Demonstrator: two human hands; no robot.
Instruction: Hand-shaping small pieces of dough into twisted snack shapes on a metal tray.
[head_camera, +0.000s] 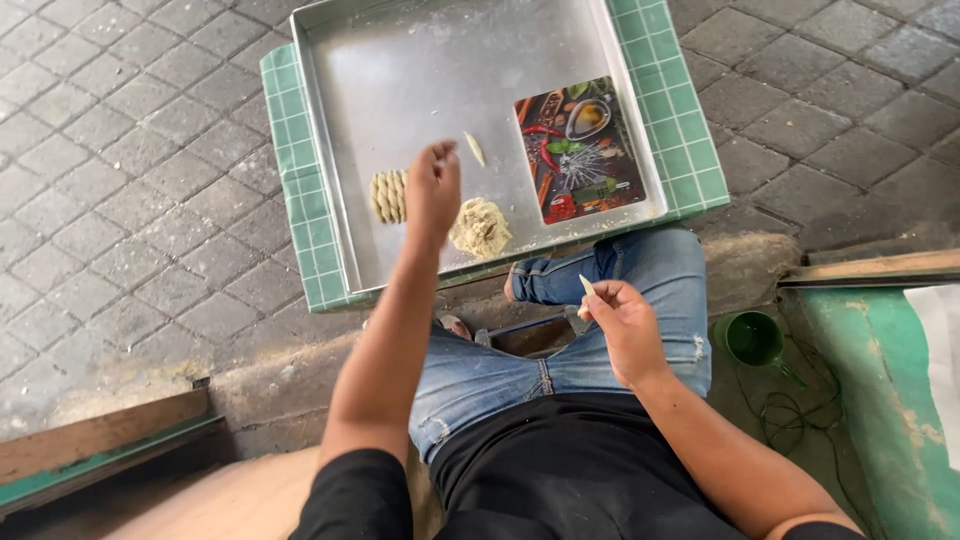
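A large metal tray lies on a green checked cloth on the paving. My left hand reaches over the tray with fingers loosely bunched; whether it holds anything I cannot tell. Just left of it lies a row of shaped ridged dough pieces. A lump of pale dough sits to its right, and a single small dough piece lies beyond it. My right hand hovers above my knee, pinching a small pale dough piece.
A colourful printed cutting board rests in the tray's right side. A green cup stands on the ground by my right leg. A green-painted ledge and a wooden strip lie to the right.
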